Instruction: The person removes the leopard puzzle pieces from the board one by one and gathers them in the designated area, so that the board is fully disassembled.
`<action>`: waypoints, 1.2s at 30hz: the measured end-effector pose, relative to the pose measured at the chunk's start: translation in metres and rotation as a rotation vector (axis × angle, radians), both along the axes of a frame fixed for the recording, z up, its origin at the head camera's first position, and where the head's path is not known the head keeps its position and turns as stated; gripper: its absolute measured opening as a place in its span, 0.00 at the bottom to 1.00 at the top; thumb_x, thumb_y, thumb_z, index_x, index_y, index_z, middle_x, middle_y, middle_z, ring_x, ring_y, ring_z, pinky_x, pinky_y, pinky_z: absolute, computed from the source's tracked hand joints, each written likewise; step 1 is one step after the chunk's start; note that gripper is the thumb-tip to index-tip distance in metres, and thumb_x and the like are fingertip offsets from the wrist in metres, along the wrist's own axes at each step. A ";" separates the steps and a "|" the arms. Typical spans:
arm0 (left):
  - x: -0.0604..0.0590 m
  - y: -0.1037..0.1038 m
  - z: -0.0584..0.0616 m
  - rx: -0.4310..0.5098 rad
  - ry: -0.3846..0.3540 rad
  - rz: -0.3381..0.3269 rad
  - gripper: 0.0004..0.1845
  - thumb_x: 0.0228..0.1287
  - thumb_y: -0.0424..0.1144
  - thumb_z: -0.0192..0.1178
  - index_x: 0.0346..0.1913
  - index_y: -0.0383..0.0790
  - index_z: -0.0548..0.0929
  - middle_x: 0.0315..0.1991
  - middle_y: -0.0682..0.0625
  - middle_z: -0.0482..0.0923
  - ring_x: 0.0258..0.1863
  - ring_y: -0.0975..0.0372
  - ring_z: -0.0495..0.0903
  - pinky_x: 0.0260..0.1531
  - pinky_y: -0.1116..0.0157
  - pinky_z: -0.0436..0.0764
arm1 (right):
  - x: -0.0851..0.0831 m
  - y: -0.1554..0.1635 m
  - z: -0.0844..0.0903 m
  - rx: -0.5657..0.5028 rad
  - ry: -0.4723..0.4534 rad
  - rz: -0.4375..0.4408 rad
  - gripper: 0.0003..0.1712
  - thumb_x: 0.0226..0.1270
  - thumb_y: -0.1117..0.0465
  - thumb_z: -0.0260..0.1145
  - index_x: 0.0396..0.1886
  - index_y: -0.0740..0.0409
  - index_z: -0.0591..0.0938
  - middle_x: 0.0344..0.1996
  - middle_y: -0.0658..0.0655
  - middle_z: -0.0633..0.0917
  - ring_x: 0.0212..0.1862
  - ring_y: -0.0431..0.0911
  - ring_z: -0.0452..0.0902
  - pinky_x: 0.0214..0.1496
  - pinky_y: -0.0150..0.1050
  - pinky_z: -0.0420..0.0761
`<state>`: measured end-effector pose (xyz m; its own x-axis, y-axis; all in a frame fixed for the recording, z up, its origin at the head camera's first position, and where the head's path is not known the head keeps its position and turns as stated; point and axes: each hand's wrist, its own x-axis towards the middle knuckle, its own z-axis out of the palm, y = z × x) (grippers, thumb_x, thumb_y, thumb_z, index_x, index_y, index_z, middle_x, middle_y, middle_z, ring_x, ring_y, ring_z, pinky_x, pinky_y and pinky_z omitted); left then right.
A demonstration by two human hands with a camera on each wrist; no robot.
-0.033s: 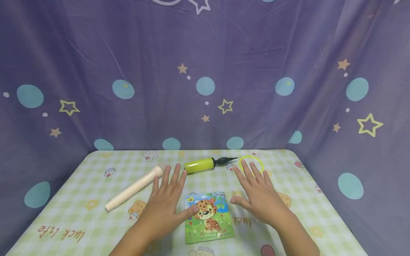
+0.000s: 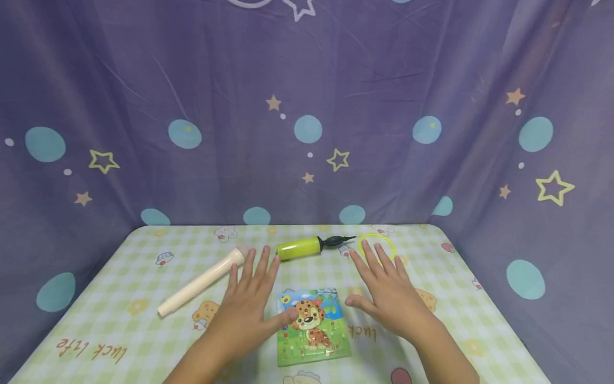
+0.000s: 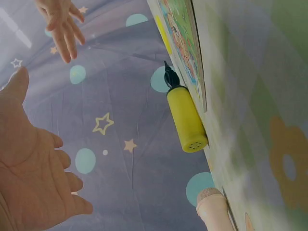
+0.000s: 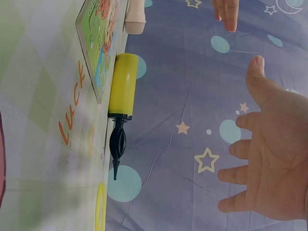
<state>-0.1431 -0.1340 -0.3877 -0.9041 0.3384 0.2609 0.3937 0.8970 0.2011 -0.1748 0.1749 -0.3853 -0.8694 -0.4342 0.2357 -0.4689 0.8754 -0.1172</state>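
My left hand (image 2: 250, 317) hovers above the table with its fingers spread, and its thumb overlaps the left edge of a picture puzzle (image 2: 318, 346) in the head view. That flat square puzzle shows a spotted leopard cub on grass. To its right hangs my right hand (image 2: 390, 298), also spread and holding nothing. Both wrist views show the palms apart from the tabletop. A beige microphone (image 2: 199, 287) lies slanted left of the left hand. Farther back is a yellow-green balloon pump (image 2: 299, 248) with a black nozzle. Right fingertips partly cover a thin yellow ring (image 2: 376, 234).
A green-and-white checked cloth (image 2: 110, 309) with printed cakes, flowers and letters covers the table. Purple curtain (image 2: 225, 176) with stars and blue dots stands behind the table and along both sides.
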 end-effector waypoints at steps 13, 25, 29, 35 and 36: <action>0.000 -0.007 -0.001 0.015 -0.058 0.009 0.55 0.58 0.80 0.39 0.78 0.57 0.31 0.79 0.55 0.22 0.78 0.54 0.22 0.73 0.54 0.19 | -0.004 -0.003 0.003 0.005 -0.013 0.017 0.52 0.64 0.26 0.50 0.80 0.36 0.40 0.80 0.50 0.36 0.80 0.56 0.32 0.74 0.69 0.43; 0.000 -0.024 0.006 0.006 -0.271 -0.145 0.50 0.62 0.72 0.50 0.79 0.54 0.45 0.80 0.55 0.32 0.79 0.52 0.38 0.75 0.43 0.47 | -0.011 -0.002 0.001 -0.063 0.004 0.048 0.53 0.63 0.28 0.57 0.80 0.42 0.48 0.80 0.52 0.46 0.79 0.56 0.46 0.73 0.63 0.59; 0.005 -0.026 0.008 0.052 -0.380 -0.190 0.45 0.63 0.70 0.50 0.78 0.52 0.56 0.79 0.54 0.45 0.78 0.51 0.46 0.74 0.45 0.52 | -0.012 -0.004 -0.003 -0.102 -0.050 0.056 0.51 0.62 0.29 0.59 0.79 0.41 0.52 0.79 0.51 0.50 0.78 0.54 0.51 0.72 0.60 0.64; 0.007 -0.014 0.002 -0.026 -0.435 -0.242 0.40 0.66 0.63 0.54 0.76 0.50 0.61 0.78 0.50 0.52 0.77 0.49 0.52 0.73 0.45 0.57 | -0.013 -0.010 -0.009 -0.115 -0.148 0.056 0.45 0.62 0.30 0.60 0.76 0.39 0.61 0.75 0.49 0.62 0.73 0.52 0.64 0.66 0.57 0.72; 0.007 -0.012 0.000 -0.061 -0.428 -0.260 0.39 0.66 0.62 0.55 0.76 0.50 0.62 0.78 0.49 0.53 0.76 0.49 0.53 0.72 0.46 0.58 | -0.014 -0.012 -0.009 -0.110 -0.164 0.063 0.44 0.62 0.29 0.59 0.75 0.39 0.63 0.74 0.49 0.65 0.71 0.52 0.66 0.65 0.57 0.73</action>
<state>-0.1361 -0.1457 -0.3877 -0.8094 0.5699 -0.1418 0.4995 0.7951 0.3441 -0.1887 0.1632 -0.3947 -0.8718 -0.4688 0.1421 -0.4895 0.8225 -0.2898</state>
